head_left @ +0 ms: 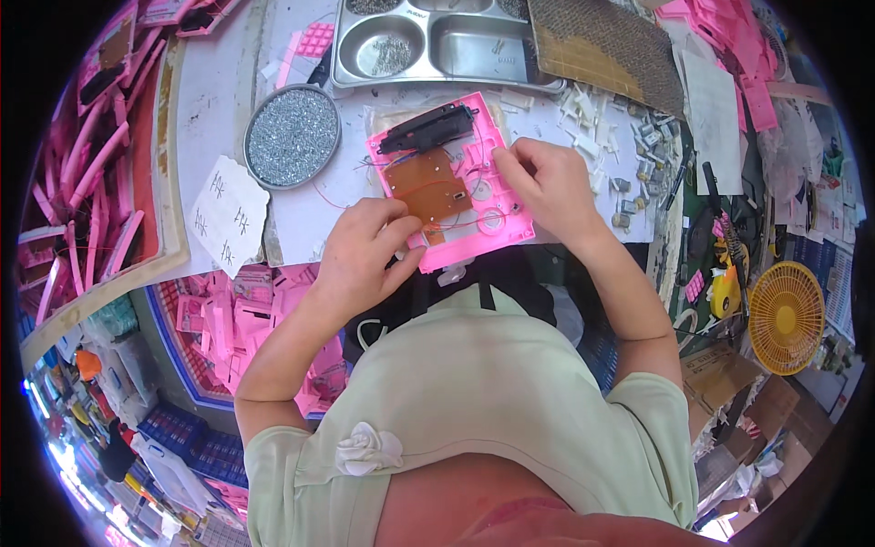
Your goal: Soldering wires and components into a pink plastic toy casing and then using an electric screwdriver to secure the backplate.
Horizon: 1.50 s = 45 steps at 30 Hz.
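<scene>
A pink plastic housing (483, 239) lies tilted at the table's front edge, between my two hands. Inside it sit a brown circuit board (424, 187), a long black plastic module (428, 128) along the far side, and thin red and dark wires. My left hand (369, 242) grips the housing's near left edge, its fingers bent in over the rim by the board's lower corner. My right hand (551, 187) holds the right edge, thumb and fingers closed on the pink wall. Whether a small part is also under the left fingertips is hidden.
Beyond the housing stands a steel compartment tray (428, 80) with small metal parts. A round dish of screws (292, 137) is at left, beside a marked paper scrap (230, 214). Small motors (647, 155) and white plastic pieces (583, 118) lie right. Pink housings fill a crate (228, 319) below.
</scene>
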Each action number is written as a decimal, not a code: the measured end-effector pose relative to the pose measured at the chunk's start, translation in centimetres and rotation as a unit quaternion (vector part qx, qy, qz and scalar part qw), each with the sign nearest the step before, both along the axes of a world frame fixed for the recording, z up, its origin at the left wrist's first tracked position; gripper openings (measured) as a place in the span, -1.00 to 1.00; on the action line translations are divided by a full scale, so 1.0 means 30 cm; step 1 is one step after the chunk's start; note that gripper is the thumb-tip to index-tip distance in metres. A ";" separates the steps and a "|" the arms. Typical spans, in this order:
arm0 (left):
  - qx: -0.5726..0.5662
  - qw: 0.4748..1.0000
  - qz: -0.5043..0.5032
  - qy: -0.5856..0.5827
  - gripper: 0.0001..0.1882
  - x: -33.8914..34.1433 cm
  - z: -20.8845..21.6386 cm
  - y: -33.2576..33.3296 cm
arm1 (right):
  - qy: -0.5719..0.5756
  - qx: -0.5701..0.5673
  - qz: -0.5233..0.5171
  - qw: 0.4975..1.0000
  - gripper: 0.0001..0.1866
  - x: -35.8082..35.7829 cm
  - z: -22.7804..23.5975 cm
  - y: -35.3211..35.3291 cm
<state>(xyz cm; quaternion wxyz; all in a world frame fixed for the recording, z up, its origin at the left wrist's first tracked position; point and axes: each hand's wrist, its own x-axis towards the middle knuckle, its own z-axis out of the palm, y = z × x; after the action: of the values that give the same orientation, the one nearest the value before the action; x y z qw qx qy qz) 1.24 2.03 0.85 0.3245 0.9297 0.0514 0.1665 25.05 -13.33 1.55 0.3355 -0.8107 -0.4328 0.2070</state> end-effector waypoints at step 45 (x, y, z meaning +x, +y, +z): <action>0.089 0.987 0.133 0.026 -0.60 0.043 -0.055 0.049 | -0.287 -0.132 0.433 0.844 -0.84 -0.103 0.157 -0.012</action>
<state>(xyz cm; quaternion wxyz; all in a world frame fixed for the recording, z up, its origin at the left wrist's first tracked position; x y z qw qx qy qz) 2.53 3.51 -0.80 0.2142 0.9437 0.1679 0.1883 21.96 -13.68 6.25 -0.0379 -0.6006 -0.7854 0.1449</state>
